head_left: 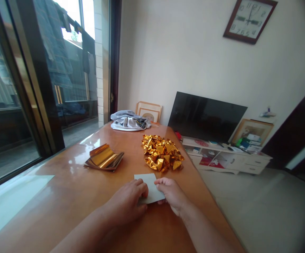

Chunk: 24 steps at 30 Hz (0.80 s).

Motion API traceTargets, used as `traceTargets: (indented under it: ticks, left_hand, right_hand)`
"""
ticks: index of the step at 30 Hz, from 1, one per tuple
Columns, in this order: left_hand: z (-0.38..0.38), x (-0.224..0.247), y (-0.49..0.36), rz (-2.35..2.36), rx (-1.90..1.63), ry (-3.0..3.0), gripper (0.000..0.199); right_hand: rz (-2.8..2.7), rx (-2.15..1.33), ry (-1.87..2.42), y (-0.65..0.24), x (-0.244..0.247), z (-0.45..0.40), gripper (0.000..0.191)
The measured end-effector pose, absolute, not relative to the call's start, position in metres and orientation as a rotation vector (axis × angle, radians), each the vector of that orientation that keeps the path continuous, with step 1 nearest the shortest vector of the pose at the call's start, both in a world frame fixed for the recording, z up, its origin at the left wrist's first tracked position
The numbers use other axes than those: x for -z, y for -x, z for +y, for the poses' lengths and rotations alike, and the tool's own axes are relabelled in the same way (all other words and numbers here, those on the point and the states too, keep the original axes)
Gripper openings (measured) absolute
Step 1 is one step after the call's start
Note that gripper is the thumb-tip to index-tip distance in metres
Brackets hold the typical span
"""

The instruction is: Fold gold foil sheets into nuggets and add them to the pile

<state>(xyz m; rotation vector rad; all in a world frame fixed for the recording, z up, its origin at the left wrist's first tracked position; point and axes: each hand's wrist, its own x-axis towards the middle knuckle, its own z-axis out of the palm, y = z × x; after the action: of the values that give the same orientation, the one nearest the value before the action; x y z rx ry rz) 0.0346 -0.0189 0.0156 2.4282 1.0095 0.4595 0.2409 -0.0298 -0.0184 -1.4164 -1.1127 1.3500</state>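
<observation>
A pale, squarish sheet of paper point(150, 180) lies between my two hands near the front of the wooden table. My left hand point(129, 198) is closed at its left side, with curled fingers on top and the thumb by the lower edge. On the right side, my right hand point(172, 193) pinches the sheet between thumb and fingers. Just beyond the sheet, a pile of folded gold foil pieces point(163, 153) sits toward the table's right edge. To the left of that pile is a stack of gold foil sheets point(104, 158), its top sheets curling up.
The brown table point(70, 211) drops off to tiled floor on its right. At its far end lies bundled grey cloth point(128, 121) near leaning frames point(149, 111). A television point(207, 116) stands over a white cabinet point(231, 158). Sliding glass doors point(36, 88) border the left.
</observation>
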Motion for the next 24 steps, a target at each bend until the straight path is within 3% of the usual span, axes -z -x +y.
traceTargets:
  ticks: [4,10,16,24]
  left_hand:
    - [-0.020,-0.015,-0.036,0.983,-0.460,-2.424,0.014]
    - [-0.017,-0.011,-0.036,0.958,-0.437,-2.392,0.014]
    - [-0.014,-0.006,-0.034,0.952,-0.412,-2.414,0.017]
    - [-0.012,-0.002,-0.034,1.053,-0.408,-2.392,0.009]
  right_hand:
    - [-1.310,-1.306,1.521,-0.246,0.016,-0.032,0.027]
    - [-1.791,-0.618,1.594,-0.262,-0.002,-0.041,0.018]
    - [-2.178,-0.734,1.487,-0.260,-0.016,-0.058,0.017]
    - [-2.195,-0.666,1.489,-0.259,-0.003,-0.049,0.009]
